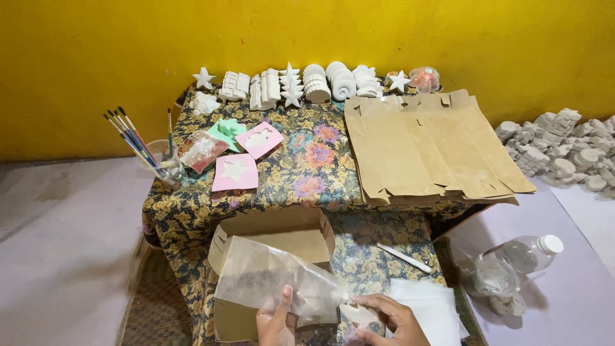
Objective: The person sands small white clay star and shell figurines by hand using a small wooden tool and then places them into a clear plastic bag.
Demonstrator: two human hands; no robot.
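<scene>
A: While the view looks down from the head camera, both hands sit at the bottom edge. The left hand (277, 322) has its thumb up against a clear plastic bag (272, 282), fingers pinched narrowly on its lower side.

B: And the right hand (392, 318)?

A: Curled in, fingers close together, gripping a small white plaster piece (360, 313) right at the mouth of that bag. The piece touches the plastic; how far inside it sits, I cannot tell.

B: Where does the bag lie?

A: It is held over an open brown cardboard box (282, 236) at the near end of the tabletop (307, 160), which wears a flowered cloth. Just right of the right hand rests a stack of clear bags (432, 307), and beyond it a thin white stick (403, 257).

B: Further back?

A: Flattened brown paper bags (426, 150) spread over the right side. Along the yellow wall (307, 32) stands a row of white plaster figures (301, 83), stars and shells among them. On the left, pink and green moulds (240, 154) lie near a cup of paintbrushes (150, 150).

B: And off the tabletop?

A: A clear plastic bottle (528, 253) with a white cap lies on the floor to the right, with a heap of more plaster pieces (557, 150) by the wall, well apart from the hands.
</scene>
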